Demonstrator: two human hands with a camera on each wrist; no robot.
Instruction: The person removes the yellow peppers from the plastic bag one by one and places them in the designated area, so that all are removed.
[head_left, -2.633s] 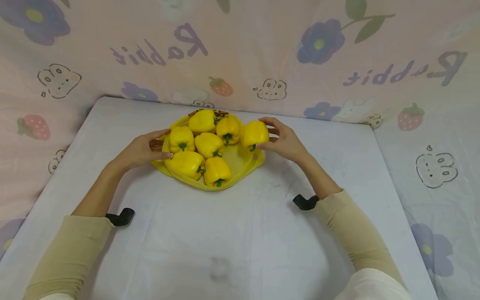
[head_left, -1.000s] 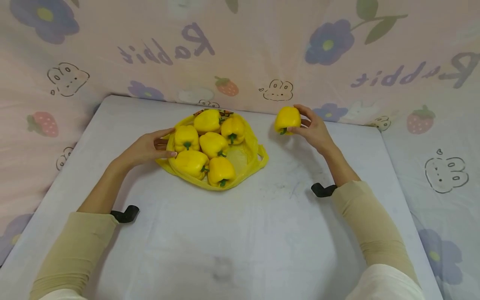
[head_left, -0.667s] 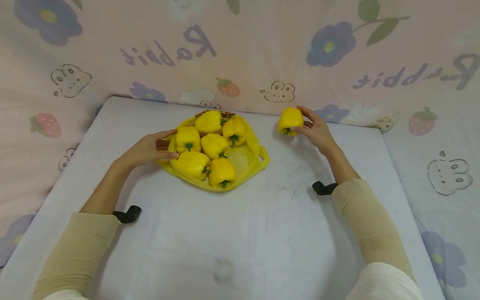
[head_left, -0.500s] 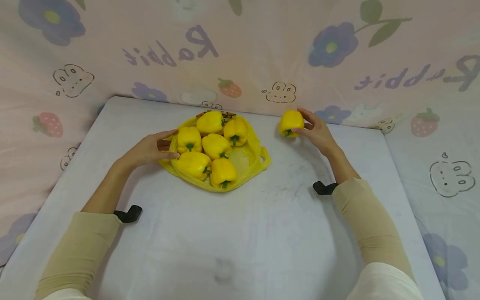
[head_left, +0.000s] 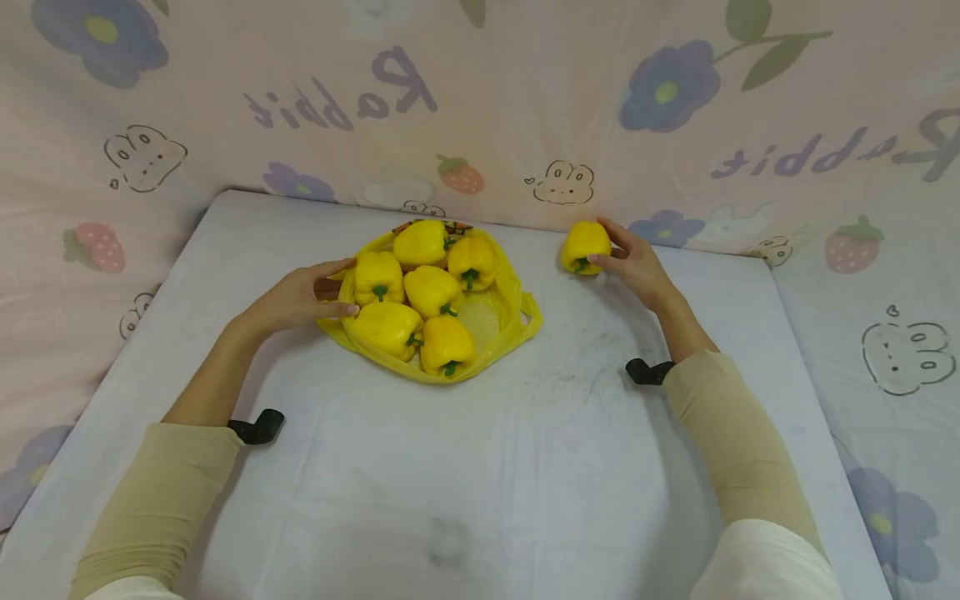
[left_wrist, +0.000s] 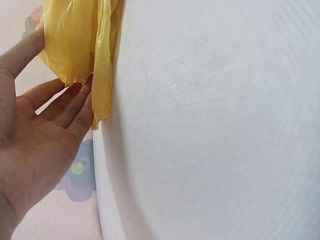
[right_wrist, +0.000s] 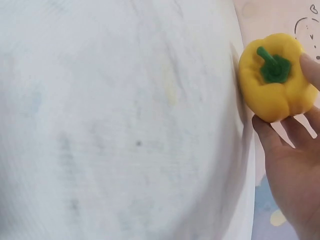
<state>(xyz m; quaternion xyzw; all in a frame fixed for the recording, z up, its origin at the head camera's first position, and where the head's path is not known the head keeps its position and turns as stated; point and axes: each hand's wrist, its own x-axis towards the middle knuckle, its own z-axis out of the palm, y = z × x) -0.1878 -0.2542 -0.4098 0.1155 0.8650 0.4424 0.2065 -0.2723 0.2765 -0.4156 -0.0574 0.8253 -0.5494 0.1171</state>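
Observation:
Near the back right of the table, my right hand [head_left: 635, 267] holds a yellow bell pepper [head_left: 586, 247], thumb on the near side and fingers behind it. In the right wrist view, the pepper [right_wrist: 275, 77] turns its green stem toward the camera, close over the white surface. My left hand [head_left: 288, 300] holds the left side of a yellow plastic bag [head_left: 491, 321], its thumb tip at the rim. Several more yellow bell peppers [head_left: 432, 292] lie inside the spread bag. The left wrist view shows the fingers [left_wrist: 75, 107] against the bag's folds, their tips partly hidden.
A white-covered table [head_left: 420, 467] extends toward me, with faint smudges right of the bag. A pink printed cloth [head_left: 487, 100] hangs along the back and sides. Black wrist mounts [head_left: 258, 427] stick out from both sleeves.
My right hand has carried one pepper out of the bag to the right, then lowered it toward the table. Lately it has barely moved. The left hand keeps its place at the bag.

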